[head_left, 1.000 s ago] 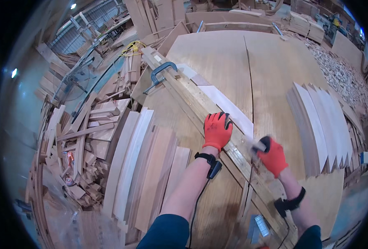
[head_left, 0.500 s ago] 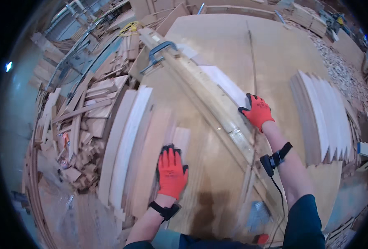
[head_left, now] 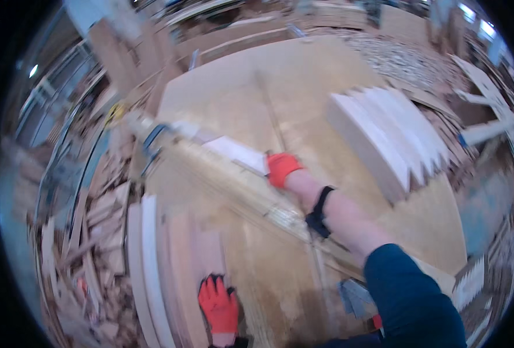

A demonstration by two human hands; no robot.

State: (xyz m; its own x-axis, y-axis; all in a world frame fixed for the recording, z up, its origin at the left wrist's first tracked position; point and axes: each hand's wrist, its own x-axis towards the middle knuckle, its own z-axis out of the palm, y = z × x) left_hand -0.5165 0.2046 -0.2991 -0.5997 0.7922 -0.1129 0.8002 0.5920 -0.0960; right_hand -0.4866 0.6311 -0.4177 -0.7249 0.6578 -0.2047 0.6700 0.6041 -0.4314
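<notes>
My right hand (head_left: 282,168), in a red glove, is closed at the near end of a pale board (head_left: 236,153); its fingertips are hidden and blurred. This board lies along a long wooden straightedge (head_left: 222,177) that runs diagonally over the plywood sheet (head_left: 303,75). A blue clamp (head_left: 154,138) sits at the straightedge's far end. Lower left, my left hand (head_left: 218,306), gloved in red with dark fingertips, rests flat with fingers stretched out. It is at the near end of a short board (head_left: 209,249) beside several longer boards (head_left: 181,267).
A stack of pale boards with zigzag-cut ends (head_left: 390,136) stands on the right of the plywood. Wood offcuts (head_left: 103,232) are heaped along the left side. Wood chips (head_left: 396,58) lie beyond the far right edge. A grey-blue flat piece (head_left: 355,297) lies near my right sleeve.
The view has swung to the right, so the table and straightedge appear farther left. My right hand stays at the pale board's end; my left hand shows lower, still by the short board.
</notes>
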